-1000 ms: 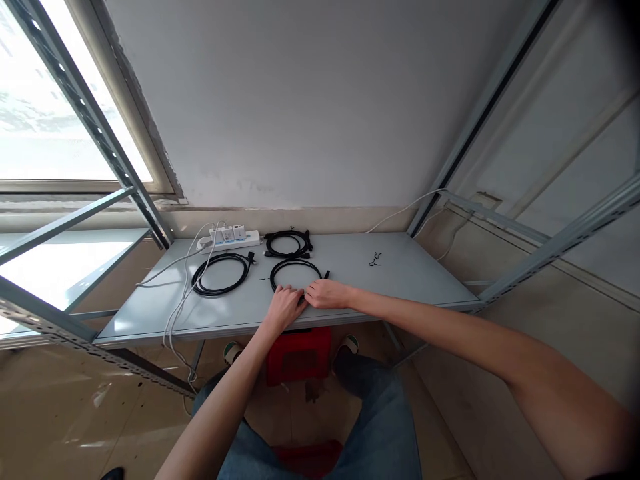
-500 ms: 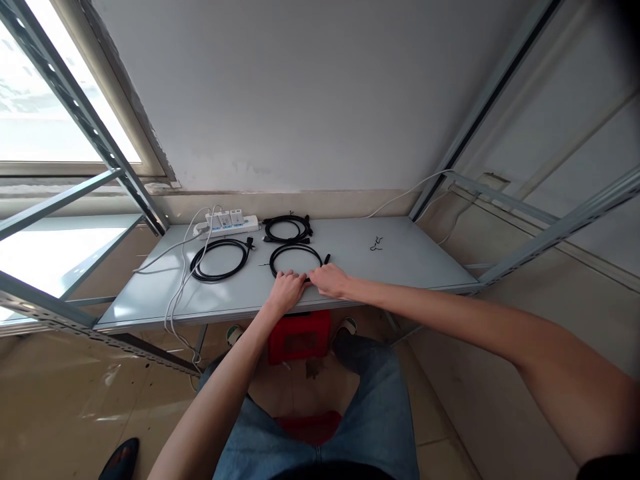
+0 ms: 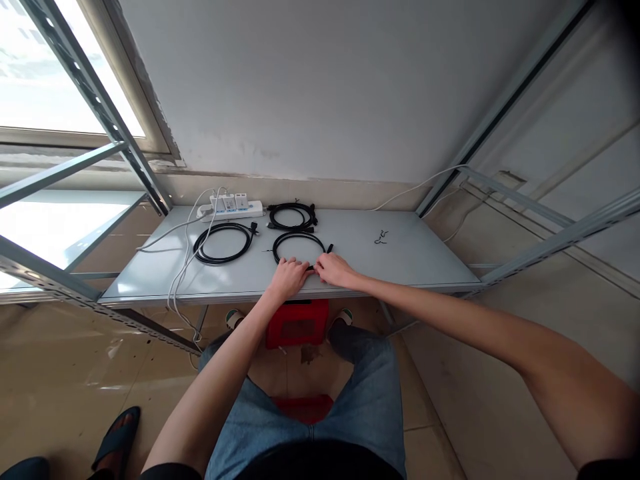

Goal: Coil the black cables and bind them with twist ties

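A black cable (image 3: 299,235) lies in a round coil near the front edge of the grey shelf (image 3: 350,220). At the near side of this coil, my left hand (image 3: 290,277) is closed on the cable, its fingers curled downward. My right hand (image 3: 334,269) pinches the same stretch just to the right, the two hands almost touching. One black cable end shows just above my right fingers. What exactly lies between the fingertips is mostly hidden. A thin dark tie (image 3: 267,251) pokes out at the coil's left.
Two more coiled black cables, one to the left (image 3: 225,243) and one behind (image 3: 293,216), lie near a white power strip (image 3: 235,212). Loose black twist ties (image 3: 381,237) lie on the right. White cords (image 3: 183,280) hang over the front edge. A red stool (image 3: 299,325) stands below.
My view has shifted slightly, and more of another person's sandalled feet shows at lower left. My right hand has moved a little away from my left, still at the coil's near side.
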`<control>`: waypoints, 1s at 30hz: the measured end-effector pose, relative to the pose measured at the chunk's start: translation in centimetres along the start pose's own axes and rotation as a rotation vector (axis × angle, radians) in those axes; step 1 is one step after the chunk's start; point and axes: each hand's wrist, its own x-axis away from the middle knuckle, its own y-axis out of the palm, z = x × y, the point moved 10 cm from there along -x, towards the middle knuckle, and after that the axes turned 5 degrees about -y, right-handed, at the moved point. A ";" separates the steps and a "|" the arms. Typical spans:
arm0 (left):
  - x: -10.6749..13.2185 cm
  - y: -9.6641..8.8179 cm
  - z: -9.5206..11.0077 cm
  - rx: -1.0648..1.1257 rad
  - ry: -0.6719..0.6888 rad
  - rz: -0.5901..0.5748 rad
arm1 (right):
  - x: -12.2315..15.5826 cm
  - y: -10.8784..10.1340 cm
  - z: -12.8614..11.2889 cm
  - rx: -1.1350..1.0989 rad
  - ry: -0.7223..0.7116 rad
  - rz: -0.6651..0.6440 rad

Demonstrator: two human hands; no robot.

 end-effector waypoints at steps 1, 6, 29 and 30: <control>0.0 0.0 -0.1 0.007 -0.002 0.002 | 0.0 -0.2 -1.1 0.234 -0.110 0.009; 0.0 0.2 -0.1 0.017 -0.005 -0.007 | 1.0 2.1 -4.7 0.860 -0.501 -0.049; 0.0 0.1 0.0 0.014 -0.019 -0.023 | -0.7 0.4 1.7 -0.325 0.100 0.024; 0.0 0.0 0.0 0.015 -0.022 -0.024 | -0.6 1.0 2.6 -0.510 0.182 0.026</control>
